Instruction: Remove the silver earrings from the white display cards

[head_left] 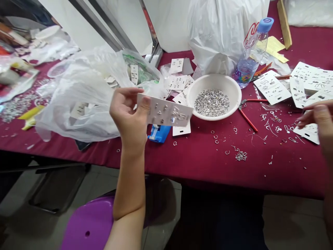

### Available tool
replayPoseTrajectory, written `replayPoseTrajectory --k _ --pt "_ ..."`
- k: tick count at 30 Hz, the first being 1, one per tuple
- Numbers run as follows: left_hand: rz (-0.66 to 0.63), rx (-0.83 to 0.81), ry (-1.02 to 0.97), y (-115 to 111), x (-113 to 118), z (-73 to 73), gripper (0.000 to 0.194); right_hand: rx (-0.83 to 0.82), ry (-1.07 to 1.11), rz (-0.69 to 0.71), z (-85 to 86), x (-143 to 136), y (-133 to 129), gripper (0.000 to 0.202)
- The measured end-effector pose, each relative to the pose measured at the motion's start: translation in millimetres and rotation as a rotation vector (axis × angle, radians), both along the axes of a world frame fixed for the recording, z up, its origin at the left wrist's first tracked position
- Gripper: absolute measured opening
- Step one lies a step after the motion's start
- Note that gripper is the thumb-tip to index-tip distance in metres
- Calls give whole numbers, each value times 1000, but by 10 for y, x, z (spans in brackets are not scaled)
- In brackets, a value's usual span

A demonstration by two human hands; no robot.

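Note:
My left hand is closed on a white earring card, its thumb on the front face. Small metal pieces are fixed on the card, which is held up tilted above the table. At the right edge my right hand has its fingers apart, over a white card lying on the cloth; nothing shows between them. A white bowl full of small silver rings stands beyond the held card. Loose metal bits lie on the cloth in front of the bowl.
Red-handled pliers lie right of the bowl, with a bottle behind. Several cards are at the right. Plastic bags cover the left. A blue tape dispenser sits below the held card. A purple stool is by the table.

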State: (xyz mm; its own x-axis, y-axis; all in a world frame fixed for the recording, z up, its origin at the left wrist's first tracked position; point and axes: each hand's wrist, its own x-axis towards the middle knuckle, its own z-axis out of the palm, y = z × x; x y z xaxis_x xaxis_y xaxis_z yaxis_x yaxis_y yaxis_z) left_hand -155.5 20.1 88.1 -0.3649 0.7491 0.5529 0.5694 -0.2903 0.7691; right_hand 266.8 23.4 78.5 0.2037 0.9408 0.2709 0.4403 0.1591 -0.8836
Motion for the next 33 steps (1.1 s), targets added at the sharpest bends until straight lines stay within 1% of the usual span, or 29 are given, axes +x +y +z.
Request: replayPoseTrajectory --k 1,2,3,4,5,6,7,9,10,12,13,15,16,17,18,20,23,26,27,29,33 --pt "-107 -44 -17 -34 126 22 34 61 -61 122 31 -168 -44 15" --pt "-231 -106 -43 -70 277 37 35 18 -21 332 39 -327 -88 15" --pt "-363 -188 -74 -104 447 42 36 -98 63 530 26 -472 -132 21" --pt "-498 -292 -66 -133 626 35 35 -219 155 723 -5 -601 -177 34" --pt "-612 -343 -57 -153 804 17 32 -363 214 898 -48 -711 -220 47" --pt "-730 -353 -68 -159 970 -11 28 -483 258 1026 -97 -800 -260 54" --pt "-817 -356 -91 -148 1112 -44 23 -573 285 1079 -147 -865 -295 55" --pt "-915 -366 -92 -73 1300 -103 13 -741 352 1071 -229 -925 -342 50" --pt "-926 -368 -71 -14 1342 -119 12 -815 398 1048 -255 -921 -349 48" --pt "-877 -342 9 117 1344 -115 15 -913 520 1003 -279 -854 -330 46" --pt "-824 -313 49 174 1318 -98 18 -921 573 965 -279 -797 -305 46" --pt "-704 -245 109 235 1256 -59 20 -841 635 827 -264 -659 -226 48" --pt "-662 -221 136 234 1234 -47 20 -770 641 735 -253 -585 -178 51" --pt "-649 -208 178 210 1223 -49 20 -692 637 644 -243 -515 -128 54" --pt "-664 -201 244 168 1225 -68 19 -621 643 572 -233 -450 -79 56" --pt "-764 -218 443 52 1265 -159 15 -525 660 492 -222 -349 7 56" --pt "-912 -316 744 -108 1368 -383 12 -516 649 456 -229 -278 78 57" --pt "-941 -386 945 -161 1459 -570 17 -558 630 447 -255 -279 90 66" --pt "-938 -387 995 -155 1480 -602 20 -573 632 445 -265 -287 88 70" --pt "-937 -379 1069 -124 1508 -620 21 -597 647 440 -282 -306 85 75" --pt "-953 -341 1144 -85 1532 -576 16 -597 688 426 -309 -334 85 72"
